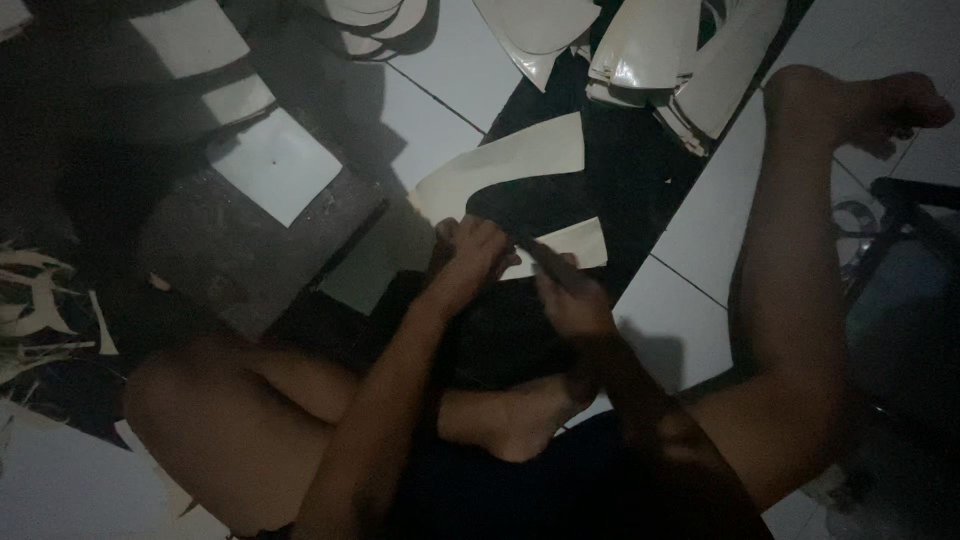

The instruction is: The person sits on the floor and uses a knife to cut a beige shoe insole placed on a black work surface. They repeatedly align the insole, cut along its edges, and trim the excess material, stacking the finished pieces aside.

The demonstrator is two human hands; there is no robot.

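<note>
I sit on the floor with legs folded, in dim light. My left hand (pixel 470 250) grips the edge of a dark sheet of material (pixel 520 205) that has a cream-coloured backing (pixel 505 160) curling up around it. My right hand (pixel 565 290) presses on the same sheet close beside the left; a thin dark object seems to lie between the fingers, too dark to identify. The sheet drapes over my lap.
A dark wooden block (pixel 240 245) with a pale square piece (pixel 275 165) on it stands to the left. Stacks of cream cut pieces (pixel 650 50) lie at the top. Pale offcuts (pixel 30 310) lie far left. White floor tiles (pixel 700 220) surround me.
</note>
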